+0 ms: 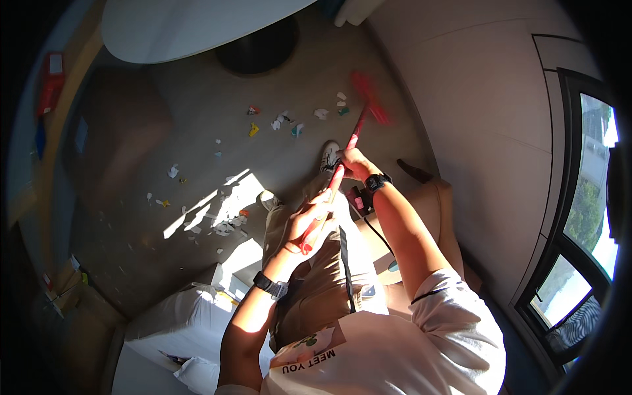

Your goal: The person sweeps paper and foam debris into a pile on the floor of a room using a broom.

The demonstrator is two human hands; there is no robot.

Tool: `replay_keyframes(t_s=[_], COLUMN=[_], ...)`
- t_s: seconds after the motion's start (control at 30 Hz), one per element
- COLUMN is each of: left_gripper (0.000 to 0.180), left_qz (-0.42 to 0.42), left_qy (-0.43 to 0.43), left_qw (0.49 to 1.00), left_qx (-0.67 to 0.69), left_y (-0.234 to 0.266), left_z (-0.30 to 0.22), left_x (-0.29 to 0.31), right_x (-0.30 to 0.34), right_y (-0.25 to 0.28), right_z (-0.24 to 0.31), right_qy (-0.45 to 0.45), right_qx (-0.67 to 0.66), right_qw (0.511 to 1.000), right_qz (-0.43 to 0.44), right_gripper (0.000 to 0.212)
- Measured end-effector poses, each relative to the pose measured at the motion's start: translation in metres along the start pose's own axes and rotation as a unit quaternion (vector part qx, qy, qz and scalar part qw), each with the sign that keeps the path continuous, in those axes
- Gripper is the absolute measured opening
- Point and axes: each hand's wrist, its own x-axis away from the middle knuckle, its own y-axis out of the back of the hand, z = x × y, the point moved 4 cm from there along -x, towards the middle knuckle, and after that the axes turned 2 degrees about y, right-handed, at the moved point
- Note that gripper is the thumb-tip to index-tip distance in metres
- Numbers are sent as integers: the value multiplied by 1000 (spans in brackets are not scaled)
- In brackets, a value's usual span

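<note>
A red broom (353, 139) slants across in front of me, its head blurred by motion near the wall at the far right. My left hand (304, 227) is closed round the upper end of its handle, close to my body. Farther down the handle, my right hand (356, 164) grips it above my shoe (330, 157). Scraps of torn paper (282, 120), white, yellow, green and red, lie scattered on the floor beyond my feet. A denser pile of scraps (227, 224) sits in a sunlit patch to the left of my legs.
A white rounded tabletop (197, 29) with a dark round base (258, 49) stands ahead. The pale wall (474, 118) and a black-framed window (559, 263) run along the right. Beside my right leg is a tan seat (421, 210); white plastic-covered items (184, 322) are at lower left.
</note>
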Motion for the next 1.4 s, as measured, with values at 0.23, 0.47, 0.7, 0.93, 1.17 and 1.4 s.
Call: replay_keyframes(t_s=[0.23,0.47,0.7,0.93,1.17,1.4], left_gripper=[21,20,22,13,19,23], left_qz=[-88,-185,-325,-456,-484,-418], left_qy=[52,6,-56,32,129,7], left_qw=[942,942,936,889,844,903], left_qx=[-319,-279,-121,18,-190,-104], left_y=[152,201,194,176,164,124], left_z=[-49,-128,-17,40,-47,-44], left_x=[204,305,233,276,373,359], right_x=[76,189,131,115,196,232], right_y=[-274,-379,-343,-374,-430,-329], right_z=[-94,-104,-30,-84,-171,-138], right_qy=[-24,-46,24,38,-86,-77], right_qx=[-40,-98,84,296,219,127], right_qw=[995,960,985,939,894,953], right_qz=[83,259,146,173,382,262], right_gripper=[21,23,28,32,34,29])
